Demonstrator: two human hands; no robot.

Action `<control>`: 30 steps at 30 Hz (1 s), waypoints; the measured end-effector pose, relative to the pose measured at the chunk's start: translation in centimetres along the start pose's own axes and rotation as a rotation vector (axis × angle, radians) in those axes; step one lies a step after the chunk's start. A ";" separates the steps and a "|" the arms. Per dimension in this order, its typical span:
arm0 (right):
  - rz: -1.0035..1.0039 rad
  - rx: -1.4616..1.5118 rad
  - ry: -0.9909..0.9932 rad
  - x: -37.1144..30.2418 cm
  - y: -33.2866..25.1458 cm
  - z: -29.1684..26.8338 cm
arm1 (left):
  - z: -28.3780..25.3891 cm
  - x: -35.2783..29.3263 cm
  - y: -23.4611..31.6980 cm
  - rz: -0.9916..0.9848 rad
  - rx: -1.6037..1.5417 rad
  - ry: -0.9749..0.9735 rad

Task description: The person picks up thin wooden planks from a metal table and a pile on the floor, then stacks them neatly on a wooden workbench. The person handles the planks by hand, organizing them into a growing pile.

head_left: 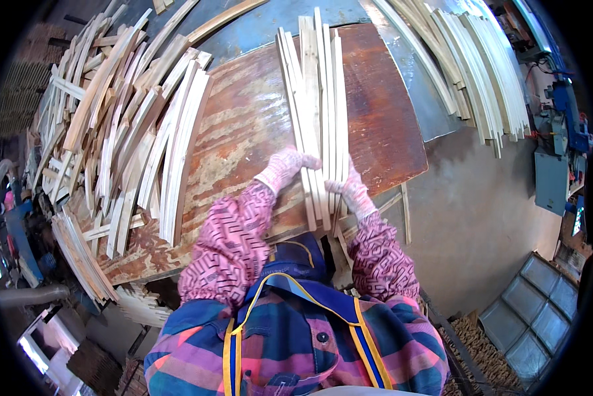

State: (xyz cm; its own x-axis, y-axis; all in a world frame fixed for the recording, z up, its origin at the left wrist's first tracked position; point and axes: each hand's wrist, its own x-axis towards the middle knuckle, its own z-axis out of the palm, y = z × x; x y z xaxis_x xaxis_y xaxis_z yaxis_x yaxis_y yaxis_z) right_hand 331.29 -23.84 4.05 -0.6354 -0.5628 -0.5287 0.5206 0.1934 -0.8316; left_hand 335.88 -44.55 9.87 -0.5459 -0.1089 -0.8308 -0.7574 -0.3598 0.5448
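Note:
A bundle of long pale wooden strips lies lengthwise on the worn brown tabletop, its near ends toward my body. My left hand, in a whitish-pink glove, closes on the strips' left side near those ends. From the right, my right hand grips the same bundle a little nearer to me, its thumb across the top and some fingers hidden behind the wood. The strips fan slightly apart at the far end, with the leftmost ones slanting.
A large jumbled pile of wooden strips covers the table's left side. Neater strips lie on a grey metal surface at the far right. Grey-blue machine boxes stand at the right edge. A gridded glass panel sits low at right.

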 end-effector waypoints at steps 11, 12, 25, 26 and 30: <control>0.041 -0.407 0.299 -0.1 3.0 3.1 | -1.6 1.9 -6.8 0.366 0.100 0.030; 0.043 -0.395 0.309 -1.4 4.3 4.5 | -2.6 0.7 -7.8 0.327 -0.042 -0.066; -0.208 0.275 0.430 -29.0 20.8 24.6 | -12.1 -15.9 -32.9 0.203 -0.126 -0.450; -0.318 0.482 0.436 -30.9 21.3 25.0 | -10.5 -18.8 -32.0 0.271 -0.072 -0.501; -0.367 0.474 0.721 -38.3 22.5 26.4 | -5.8 -26.9 -32.4 0.444 0.088 -0.702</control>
State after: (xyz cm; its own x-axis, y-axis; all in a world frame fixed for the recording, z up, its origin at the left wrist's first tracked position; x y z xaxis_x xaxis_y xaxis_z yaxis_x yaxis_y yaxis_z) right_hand 382.40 -19.16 10.03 -0.9234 0.1415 -0.3568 0.2946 -0.3345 -0.8951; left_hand 377.18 -35.34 13.89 -0.8746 0.3896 -0.2886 -0.4285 -0.3428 0.8360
